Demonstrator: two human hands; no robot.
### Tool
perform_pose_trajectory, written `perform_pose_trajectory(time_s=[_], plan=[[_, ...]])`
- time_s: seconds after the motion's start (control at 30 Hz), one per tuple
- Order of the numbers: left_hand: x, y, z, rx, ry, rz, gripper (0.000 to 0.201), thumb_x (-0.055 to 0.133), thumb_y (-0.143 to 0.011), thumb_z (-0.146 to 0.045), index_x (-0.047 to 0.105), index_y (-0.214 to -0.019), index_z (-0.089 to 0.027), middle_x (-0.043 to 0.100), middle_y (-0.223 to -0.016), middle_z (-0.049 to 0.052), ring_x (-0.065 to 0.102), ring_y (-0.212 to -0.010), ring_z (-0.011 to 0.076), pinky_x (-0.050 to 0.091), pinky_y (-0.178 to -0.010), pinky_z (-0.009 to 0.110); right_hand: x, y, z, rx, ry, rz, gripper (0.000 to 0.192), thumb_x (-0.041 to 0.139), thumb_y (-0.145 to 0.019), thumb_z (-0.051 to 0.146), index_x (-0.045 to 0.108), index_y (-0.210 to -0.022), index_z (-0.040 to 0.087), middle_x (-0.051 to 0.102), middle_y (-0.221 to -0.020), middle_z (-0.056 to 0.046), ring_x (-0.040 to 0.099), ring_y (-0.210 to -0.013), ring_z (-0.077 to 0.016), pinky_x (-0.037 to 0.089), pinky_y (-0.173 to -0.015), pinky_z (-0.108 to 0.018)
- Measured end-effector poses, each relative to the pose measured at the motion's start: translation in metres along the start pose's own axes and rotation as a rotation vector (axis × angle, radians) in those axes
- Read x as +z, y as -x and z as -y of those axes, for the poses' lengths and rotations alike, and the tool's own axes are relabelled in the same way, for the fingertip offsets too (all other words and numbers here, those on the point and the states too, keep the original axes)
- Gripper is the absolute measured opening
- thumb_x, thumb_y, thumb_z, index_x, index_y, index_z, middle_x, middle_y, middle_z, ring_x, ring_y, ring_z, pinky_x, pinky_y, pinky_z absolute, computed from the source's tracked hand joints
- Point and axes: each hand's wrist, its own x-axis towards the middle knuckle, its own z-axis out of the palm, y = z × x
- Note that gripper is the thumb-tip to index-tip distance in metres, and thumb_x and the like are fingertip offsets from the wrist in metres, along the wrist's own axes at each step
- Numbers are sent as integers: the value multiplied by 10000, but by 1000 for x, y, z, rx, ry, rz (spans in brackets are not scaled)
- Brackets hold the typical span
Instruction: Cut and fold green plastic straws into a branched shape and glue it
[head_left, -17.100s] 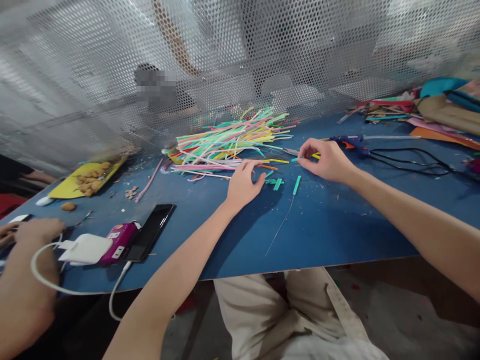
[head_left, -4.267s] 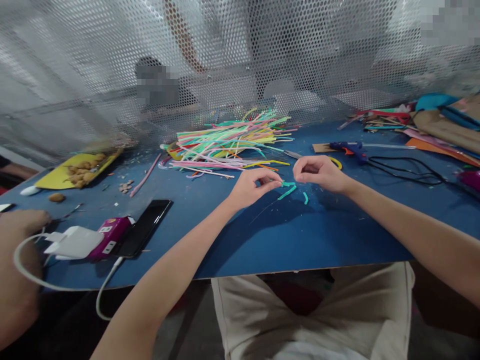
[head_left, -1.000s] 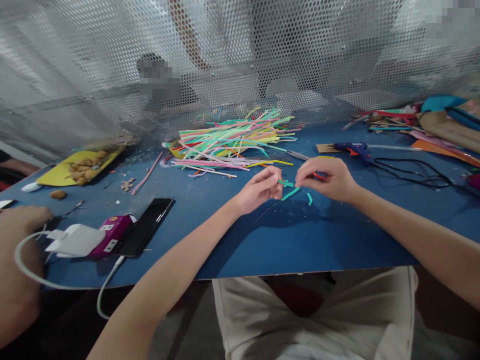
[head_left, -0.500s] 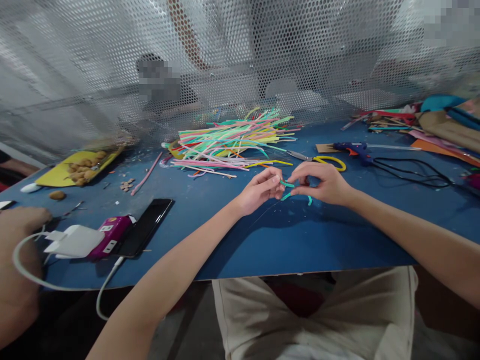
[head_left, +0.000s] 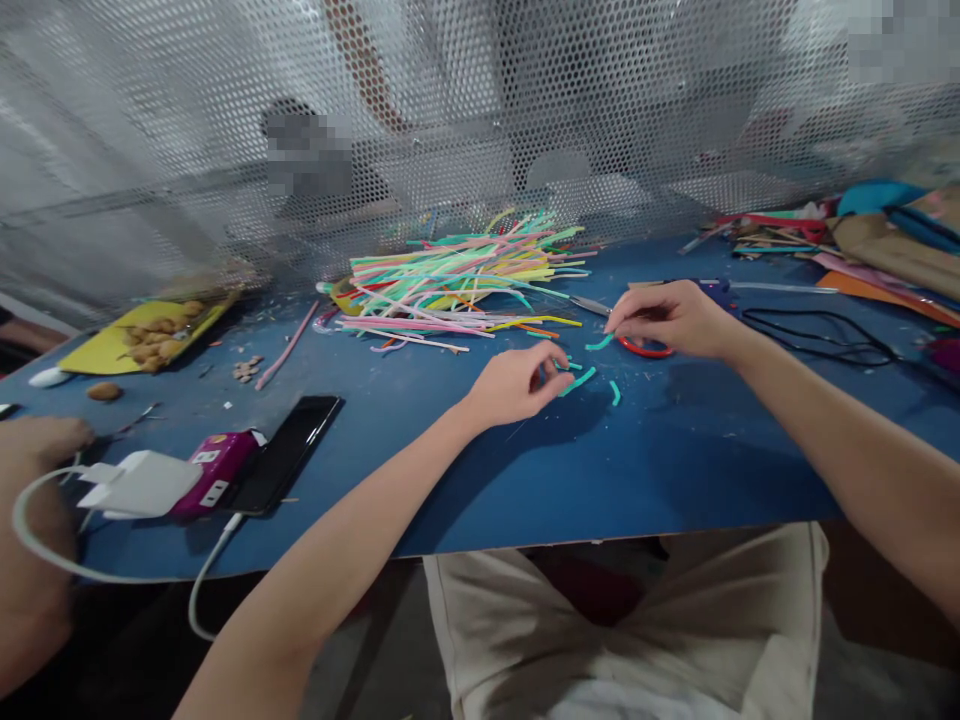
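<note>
Overhead, a perforated metal screen [head_left: 187,150] closes off the back of a long blue table [head_left: 637,470], the biggest things in view. Next in size is the heap of coloured straws [head_left: 457,275] lying against the screen at the middle of the table, with a pile of paper and card scraps [head_left: 862,235] at the far right edge. A yellow sheet [head_left: 127,345] carrying brown nuts sits at the far left. Nearer the front left lie a black phone [head_left: 289,455], a pink device [head_left: 210,470] touching it and a white charger [head_left: 131,482] with its cable, beside another person's hand [head_left: 34,450]. A black cord [head_left: 817,335] loops on the table to the right. The person's right hand [head_left: 667,318] rests on the table with its fingers drawn together around the red handle of a pair of scissors [head_left: 637,345], whose blades point toward the straws. The left hand [head_left: 514,382] hovers low over the table, thumb and forefinger pinched on a short teal straw piece [head_left: 562,364]. Several more teal straw pieces [head_left: 589,375] lie loose on the table between the two hands, just beside the left fingertips.
</note>
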Motion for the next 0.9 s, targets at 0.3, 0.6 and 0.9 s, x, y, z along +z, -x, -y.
perform_pose_trajectory(time_s=[0.3,0.6,0.9], plan=[[2,2,-8,77,-504,97,264,511,-1012,-444,659,-1126,-258,743,-885,-17,689,-789,144,392,-646,256,-6,0,-15,241,1,555,288,734,-846,482,810,-969,233,770,-912,-24,676,-825,-173,483,-751,-279],[11,1,-11,157,-509,198,277,524,-1013,-436,686,-1152,-261,710,-924,14,675,-818,155,446,-681,271,8,-4,-21,57,289,428,314,620,-925,447,807,-1074,243,776,-972,-45,660,-791,-168,446,-729,-288],[1,-4,13,-24,-542,-88,191,528,-998,-284,667,-1120,-234,703,-1116,35,652,-1023,184,507,-881,306,15,-3,-23,29,435,175,266,589,-936,386,791,-1040,246,791,-927,-19,655,-734,-158,433,-690,-279]])
